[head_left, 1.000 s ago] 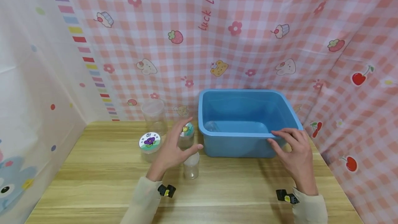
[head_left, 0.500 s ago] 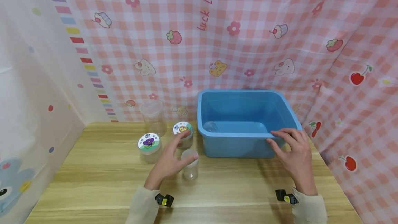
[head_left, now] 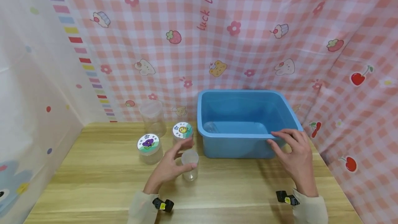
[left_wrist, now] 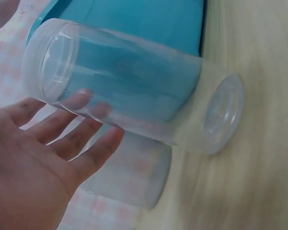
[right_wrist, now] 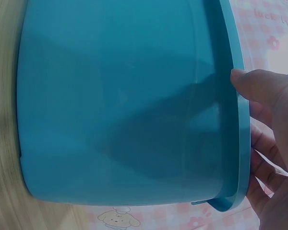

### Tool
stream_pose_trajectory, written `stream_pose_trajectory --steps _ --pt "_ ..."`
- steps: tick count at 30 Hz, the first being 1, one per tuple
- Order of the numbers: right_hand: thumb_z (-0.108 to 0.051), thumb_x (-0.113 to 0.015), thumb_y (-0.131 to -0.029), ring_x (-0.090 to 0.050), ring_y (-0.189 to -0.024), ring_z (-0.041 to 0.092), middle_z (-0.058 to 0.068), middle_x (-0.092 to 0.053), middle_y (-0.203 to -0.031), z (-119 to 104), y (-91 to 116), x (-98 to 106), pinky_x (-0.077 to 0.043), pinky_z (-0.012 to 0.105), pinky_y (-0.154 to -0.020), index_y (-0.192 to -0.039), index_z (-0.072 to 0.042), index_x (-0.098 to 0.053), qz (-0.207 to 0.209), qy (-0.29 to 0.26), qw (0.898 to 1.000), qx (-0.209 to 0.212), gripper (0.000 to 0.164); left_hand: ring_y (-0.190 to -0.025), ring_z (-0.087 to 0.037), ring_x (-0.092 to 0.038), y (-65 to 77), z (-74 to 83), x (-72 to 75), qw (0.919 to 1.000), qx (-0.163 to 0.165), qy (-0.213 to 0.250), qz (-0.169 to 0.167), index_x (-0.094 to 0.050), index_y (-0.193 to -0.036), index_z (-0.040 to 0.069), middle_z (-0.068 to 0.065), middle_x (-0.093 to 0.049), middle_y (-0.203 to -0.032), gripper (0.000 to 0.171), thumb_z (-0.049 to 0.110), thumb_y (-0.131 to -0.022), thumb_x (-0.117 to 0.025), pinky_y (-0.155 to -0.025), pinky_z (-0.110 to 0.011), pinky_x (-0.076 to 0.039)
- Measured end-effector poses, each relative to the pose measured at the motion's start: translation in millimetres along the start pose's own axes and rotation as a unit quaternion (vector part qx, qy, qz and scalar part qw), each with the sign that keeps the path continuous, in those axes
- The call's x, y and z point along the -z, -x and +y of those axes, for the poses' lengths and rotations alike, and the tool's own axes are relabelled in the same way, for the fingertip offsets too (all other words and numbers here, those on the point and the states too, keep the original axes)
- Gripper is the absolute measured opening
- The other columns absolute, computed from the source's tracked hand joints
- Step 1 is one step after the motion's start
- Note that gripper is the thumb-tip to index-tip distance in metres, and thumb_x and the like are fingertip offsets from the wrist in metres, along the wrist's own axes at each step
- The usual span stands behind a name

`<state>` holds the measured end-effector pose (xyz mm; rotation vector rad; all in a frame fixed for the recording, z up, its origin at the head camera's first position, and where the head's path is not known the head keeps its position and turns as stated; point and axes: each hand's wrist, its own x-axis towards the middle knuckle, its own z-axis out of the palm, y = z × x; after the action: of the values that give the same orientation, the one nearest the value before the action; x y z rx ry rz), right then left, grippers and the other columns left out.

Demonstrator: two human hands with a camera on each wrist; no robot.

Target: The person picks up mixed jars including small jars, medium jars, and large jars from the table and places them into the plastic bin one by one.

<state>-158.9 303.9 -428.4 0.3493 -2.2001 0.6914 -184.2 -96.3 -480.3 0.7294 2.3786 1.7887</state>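
My left hand (head_left: 168, 168) reaches around a small clear plastic jar (head_left: 190, 174) with a frosted lid, upright on the table. The left wrist view shows the fingers nearly straight behind the jar (left_wrist: 134, 81), with the thumb apart from it at the corner. My right hand (head_left: 296, 155) pinches the front right rim of a blue plastic basin (head_left: 236, 135), thumb outside and fingers over the edge. In the right wrist view, the thumb presses against the basin's rim (right_wrist: 237, 120). A clear jar (head_left: 211, 127) lies inside the basin at its left.
Behind the left hand stand a jar with a sunflower lid (head_left: 182, 130), a jar with a purple flower lid (head_left: 148, 144) and a taller clear jar (head_left: 153, 117). A pink checked cloth (head_left: 174, 61) hangs behind the wooden table (head_left: 102, 168).
My left hand has come down and nearer, from beside the sunflower-lidded jar to around the small clear jar. My right hand stays on the basin's rim.
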Motion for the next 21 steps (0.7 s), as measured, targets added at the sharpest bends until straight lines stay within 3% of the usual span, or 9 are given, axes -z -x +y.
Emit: stream_pose_trajectory --steps 6,12,21 --pt "0.002 -0.094 -0.069 -0.056 -0.101 0.035 0.017 -0.069 -0.105 -1 -1 0 -0.039 0.04 -0.091 -0.107 -0.003 -0.08 0.002 -0.004 1.0 0.004 0.041 -0.137 -0.035 -0.056 0.6 -6.4 -0.6 0.999 0.026 0.025 -0.025 -0.049 -0.154 0.015 -0.021 -0.059 -0.149 0.078 0.02 -0.087 -0.087 -0.112 -0.055 -0.046" --pt "0.004 -0.093 -0.068 -0.056 -0.099 0.035 0.017 -0.069 -0.105 0 -2 0 -0.039 0.041 -0.088 -0.108 -0.003 -0.08 0.005 -0.008 1.0 0.015 0.042 -0.132 -0.03 -0.059 1.1 -14.6 3.1 0.9979 0.046 0.024 -0.039 -0.051 -0.154 0.012 -0.017 -0.057 -0.153 0.08 0.02 -0.084 -0.09 -0.113 -0.051 -0.047" --pt "-0.001 -0.094 -0.071 -0.055 -0.098 0.035 0.017 -0.068 -0.105 1 -1 0 -0.039 0.042 -0.087 -0.107 -0.003 -0.08 0.002 -0.004 1.0 0.007 0.038 -0.125 -0.031 -0.063 4.2 -23.3 9.8 0.9947 0.047 0.045 -0.079 -0.059 -0.144 0.006 -0.015 -0.067 -0.137 0.068 0.013 -0.083 -0.09 -0.109 -0.051 -0.051"
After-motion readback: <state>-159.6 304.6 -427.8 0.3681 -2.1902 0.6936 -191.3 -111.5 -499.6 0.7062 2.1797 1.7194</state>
